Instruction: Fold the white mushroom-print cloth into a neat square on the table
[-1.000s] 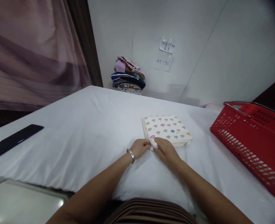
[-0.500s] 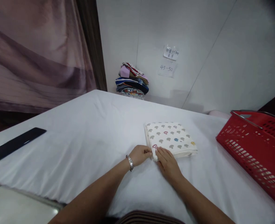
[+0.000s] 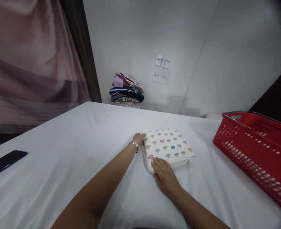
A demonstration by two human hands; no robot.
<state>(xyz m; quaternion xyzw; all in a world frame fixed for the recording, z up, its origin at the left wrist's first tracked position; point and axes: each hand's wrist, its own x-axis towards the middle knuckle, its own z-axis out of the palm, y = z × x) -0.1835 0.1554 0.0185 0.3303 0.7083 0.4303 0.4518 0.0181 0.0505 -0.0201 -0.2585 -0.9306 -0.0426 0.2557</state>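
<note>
A folded white cloth (image 3: 166, 146) printed with grey, red, blue and yellow mushrooms lies on the white-covered table (image 3: 92, 136). My left hand (image 3: 139, 139), with a silver bracelet at the wrist, grips the cloth's far left corner; its fingertips are partly hidden there. On the near left corner of the cloth rests my right hand (image 3: 165, 176), palm down and fingers stretched out flat.
A red plastic basket (image 3: 255, 152) with a metal handle stands at the right. At the left edge lies a black flat device (image 3: 6, 162). Folded fabrics (image 3: 126, 90) are stacked against the wall, beside handwritten labels (image 3: 160, 76). A pinkish curtain (image 3: 30, 63) hangs at the left.
My left hand has moved from the cloth's near left corner up to its far left corner. My right hand remains on the near corner. The camera view has shifted slightly.
</note>
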